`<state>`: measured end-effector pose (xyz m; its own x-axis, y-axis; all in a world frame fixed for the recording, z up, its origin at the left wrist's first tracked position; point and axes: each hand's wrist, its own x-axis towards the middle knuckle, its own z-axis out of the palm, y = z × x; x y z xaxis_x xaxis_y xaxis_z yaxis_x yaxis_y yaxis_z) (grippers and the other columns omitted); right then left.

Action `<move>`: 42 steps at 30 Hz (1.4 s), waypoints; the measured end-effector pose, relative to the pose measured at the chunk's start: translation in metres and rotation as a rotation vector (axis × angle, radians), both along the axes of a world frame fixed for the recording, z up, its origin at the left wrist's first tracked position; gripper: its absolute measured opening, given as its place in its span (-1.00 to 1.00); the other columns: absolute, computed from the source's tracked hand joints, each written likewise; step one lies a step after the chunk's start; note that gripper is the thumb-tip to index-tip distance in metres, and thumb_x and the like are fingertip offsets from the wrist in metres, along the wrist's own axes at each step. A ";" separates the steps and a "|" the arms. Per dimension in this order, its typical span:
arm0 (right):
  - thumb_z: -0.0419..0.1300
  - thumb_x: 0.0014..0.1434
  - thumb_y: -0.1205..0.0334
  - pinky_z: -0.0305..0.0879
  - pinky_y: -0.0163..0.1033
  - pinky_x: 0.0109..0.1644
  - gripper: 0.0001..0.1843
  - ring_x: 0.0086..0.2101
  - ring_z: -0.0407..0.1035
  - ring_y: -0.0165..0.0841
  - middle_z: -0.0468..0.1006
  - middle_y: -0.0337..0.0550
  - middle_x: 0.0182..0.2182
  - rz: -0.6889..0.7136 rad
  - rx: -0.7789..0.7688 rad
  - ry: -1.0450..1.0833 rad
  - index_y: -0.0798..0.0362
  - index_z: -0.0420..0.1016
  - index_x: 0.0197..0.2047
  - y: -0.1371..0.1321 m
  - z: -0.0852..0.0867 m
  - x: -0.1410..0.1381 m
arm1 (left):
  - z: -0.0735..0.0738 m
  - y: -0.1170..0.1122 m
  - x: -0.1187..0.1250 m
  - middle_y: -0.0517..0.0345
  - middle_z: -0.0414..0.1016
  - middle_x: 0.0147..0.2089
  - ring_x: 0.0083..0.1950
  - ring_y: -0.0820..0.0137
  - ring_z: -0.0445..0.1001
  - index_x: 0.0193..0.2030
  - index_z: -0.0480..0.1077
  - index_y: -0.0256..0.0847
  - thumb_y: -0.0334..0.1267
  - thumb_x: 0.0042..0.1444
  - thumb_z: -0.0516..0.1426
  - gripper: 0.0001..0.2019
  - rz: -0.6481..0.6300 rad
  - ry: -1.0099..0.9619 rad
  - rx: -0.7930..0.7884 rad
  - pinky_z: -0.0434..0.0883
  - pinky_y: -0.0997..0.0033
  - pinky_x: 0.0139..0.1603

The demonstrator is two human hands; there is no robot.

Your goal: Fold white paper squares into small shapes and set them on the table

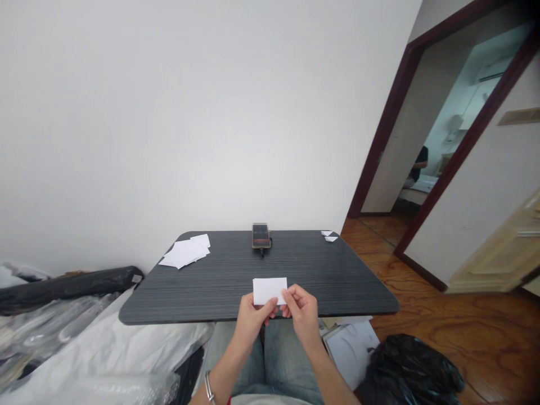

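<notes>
A seated person works at a dark grey wood-grain table (270,287) with rounded corners, set against a plain white wall (169,124) in a room with a reddish-brown wooden floor (455,326). At right, a dark red door frame (388,124) opens onto a brighter adjoining room, where a second person in a dark top (419,164) sits beside pale bedding (424,184), and a cream door (498,253) stands at the near right. Along the left side, clear plastic sheeting (50,332) and white plastic (126,343) heap beside a long black roll (67,289), while a crumpled black plastic bag (405,371) lies on the floor at lower right, next to a white printed sheet (350,349). On the table, a loose pile of white paper sheets (184,251) sits toward the far left corner, a black phone on a small stand (260,237) stands at the far edge, and two small white paper scraps (328,236) lie near the far right corner. Above the person's denim-clad lap (264,360), the left hand (253,320) and right hand (304,314) come close together, thumbs and fingers of each pinching opposite ends of a white paper rectangle (270,291), held up over the table's near edge. A silver bangle (208,388) circles the left wrist.
</notes>
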<state>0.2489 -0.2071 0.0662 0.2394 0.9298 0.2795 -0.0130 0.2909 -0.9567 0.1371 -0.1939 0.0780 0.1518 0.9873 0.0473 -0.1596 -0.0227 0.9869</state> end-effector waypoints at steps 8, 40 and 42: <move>0.11 0.04 0.05 0.10 -0.42 -0.65 -0.67 -0.72 0.17 -0.51 0.31 -0.31 -0.75 -0.013 -0.002 -0.008 0.09 0.26 -0.60 0.002 -0.002 0.002 | -0.007 0.008 -0.008 0.20 0.35 -0.69 -0.70 0.57 0.22 -0.62 0.34 -0.35 -0.12 -0.22 0.23 -0.71 -0.025 0.013 -0.033 0.14 0.63 -0.73; 0.13 0.01 0.06 0.02 -0.47 -0.68 -0.71 -0.72 0.16 -0.56 0.36 -0.32 -0.69 0.193 -0.094 0.046 0.10 0.25 -0.54 0.008 -0.013 0.002 | -0.015 0.012 -0.013 0.26 0.28 -0.71 -0.68 0.57 0.14 -0.61 0.34 -0.35 -0.17 -0.15 0.19 -0.74 0.035 0.117 0.095 0.09 0.60 -0.67; 0.13 0.01 0.07 0.00 -0.47 -0.69 -0.71 -0.73 0.15 -0.57 0.36 -0.31 -0.69 0.213 -0.110 0.042 0.10 0.25 -0.55 0.008 -0.014 0.001 | -0.015 0.012 -0.013 0.27 0.27 -0.71 -0.68 0.57 0.14 -0.62 0.33 -0.34 -0.17 -0.14 0.19 -0.75 0.034 0.116 0.112 0.09 0.59 -0.67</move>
